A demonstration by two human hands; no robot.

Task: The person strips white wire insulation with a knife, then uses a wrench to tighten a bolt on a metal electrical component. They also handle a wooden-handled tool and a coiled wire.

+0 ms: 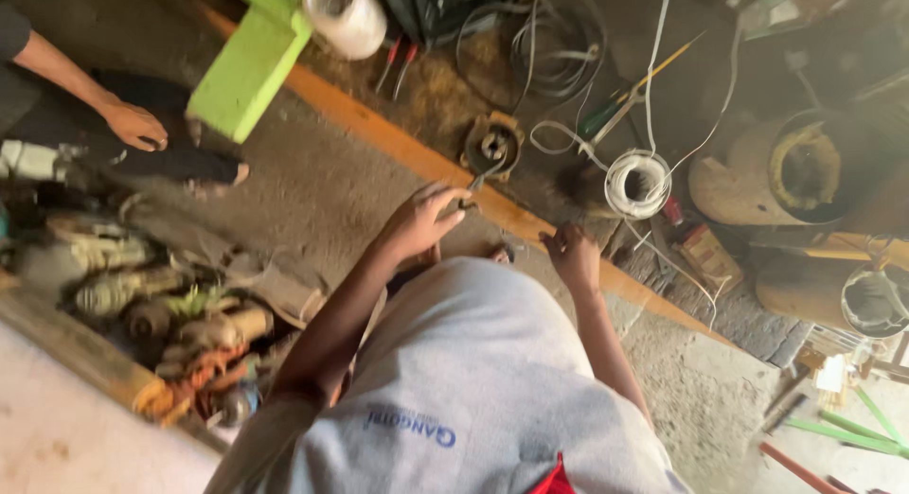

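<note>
Fingers: the left hand (417,220) has its fingers (445,199) pinched narrow on a small metal tool (476,182), perhaps pliers; the blur hides its exact kind. The right hand (571,253) is curled shut, but whether it holds anything cannot be told.
Floor: rough concrete floor (312,182), with an orange painted strip (407,149) running diagonally across it.
Person's body: a grey shirt (473,380) fills the lower middle; both arms reach forward toward the strip.
Green post: a bright green beam (248,68) stands at upper left.
Scrap pile: worn motor parts and copper windings (180,314) lie heaped at left, well apart from the hands.
Other person: a co-worker's hand (134,125) rests at upper left, not part of this work.
Round motor part: a small round metal piece (492,146) sits just beyond the strip, near the tool's tip.
Wire coil: a white wire coil (636,182) lies to the right of that piece, loose strands trailing off.
Progress: the tool is gripped and held near the round piece, seemingly not touching it; work on it appears barely begun.
</note>
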